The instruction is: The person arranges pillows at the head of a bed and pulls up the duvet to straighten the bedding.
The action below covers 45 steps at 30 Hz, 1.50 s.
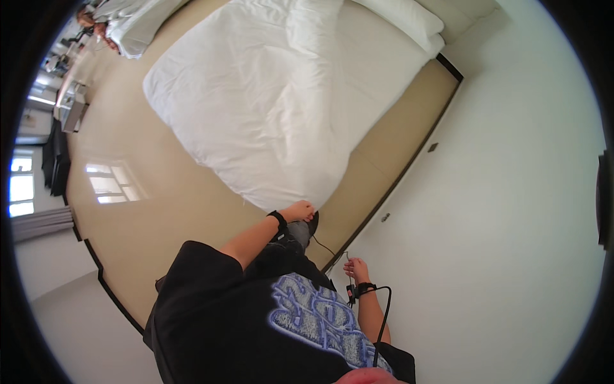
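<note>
My left hand (pixel 301 211), with a black band at the wrist, has curled fingers at the near corner of a white duvet (pixel 283 120) on a bed. Whether it grips anything cannot be told. To the right, close to the white wall, my right hand (pixel 356 270) has a thin dark cable (pixel 347 257) at its loosely bent fingers. A small black device (pixel 351 292) and a thicker black cable (pixel 387 307) are beside that wrist's black band. Another stretch of thin cable (pixel 324 246) runs between my dark shoe (pixel 313 223) and the wall's foot.
A wall (pixel 479 216) with sockets and dark skirting runs along the right. Glossy beige floor (pixel 192 206) surrounds the bed. A pillow (pixel 407 21) lies at its far end. At the left are a window (pixel 21 187), a grey curtain (pixel 43 224) and more white bedding (pixel 134 29).
</note>
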{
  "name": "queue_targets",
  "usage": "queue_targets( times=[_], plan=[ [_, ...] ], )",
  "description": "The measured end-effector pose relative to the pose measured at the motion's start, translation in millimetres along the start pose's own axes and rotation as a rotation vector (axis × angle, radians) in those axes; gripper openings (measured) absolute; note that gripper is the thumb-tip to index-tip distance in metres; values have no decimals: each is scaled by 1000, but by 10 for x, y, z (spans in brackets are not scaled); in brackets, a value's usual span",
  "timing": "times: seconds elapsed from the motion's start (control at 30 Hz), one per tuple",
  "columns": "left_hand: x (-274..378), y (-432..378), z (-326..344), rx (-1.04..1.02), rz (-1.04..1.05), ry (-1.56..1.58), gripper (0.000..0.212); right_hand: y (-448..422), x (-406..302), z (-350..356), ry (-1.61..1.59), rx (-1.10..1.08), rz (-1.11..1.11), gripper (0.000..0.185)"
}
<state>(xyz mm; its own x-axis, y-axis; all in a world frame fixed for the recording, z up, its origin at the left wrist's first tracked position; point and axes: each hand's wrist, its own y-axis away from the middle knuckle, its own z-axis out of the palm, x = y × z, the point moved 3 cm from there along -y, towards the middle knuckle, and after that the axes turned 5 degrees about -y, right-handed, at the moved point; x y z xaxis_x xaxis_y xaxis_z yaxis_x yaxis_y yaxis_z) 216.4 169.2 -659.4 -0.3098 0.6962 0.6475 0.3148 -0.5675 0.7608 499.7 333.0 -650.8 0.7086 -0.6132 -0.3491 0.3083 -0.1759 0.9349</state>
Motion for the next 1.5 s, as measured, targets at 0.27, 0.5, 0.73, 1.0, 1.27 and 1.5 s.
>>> queue_targets(
  times=[0.27, 0.5, 0.73, 1.0, 1.27, 1.5],
  plan=[
    [516, -387, -537, 182, -259, 577, 14, 301, -994, -398, -8, 179, -38, 23],
    [1241, -567, -1016, 244, -146, 692, 21, -98, -1908, -580, 36, 153, -87, 23],
    [709, -551, -1016, 532, -216, 841, 16, -828, -2769, -750, 291, -2, 65, 23],
    [1474, 85, -714, 959, -237, 1267, 12, -1815, -4334, -497, 638, -239, 54, 21],
    [2574, -379, -1208, 835, 325, 1835, 8, -2344, -5706, -235, 466, -243, -92, 15],
    [2470, -1665, -1543, 755, 122, 2025, 13, -2376, -6111, -386, 454, -304, -183, 16]
  ],
)
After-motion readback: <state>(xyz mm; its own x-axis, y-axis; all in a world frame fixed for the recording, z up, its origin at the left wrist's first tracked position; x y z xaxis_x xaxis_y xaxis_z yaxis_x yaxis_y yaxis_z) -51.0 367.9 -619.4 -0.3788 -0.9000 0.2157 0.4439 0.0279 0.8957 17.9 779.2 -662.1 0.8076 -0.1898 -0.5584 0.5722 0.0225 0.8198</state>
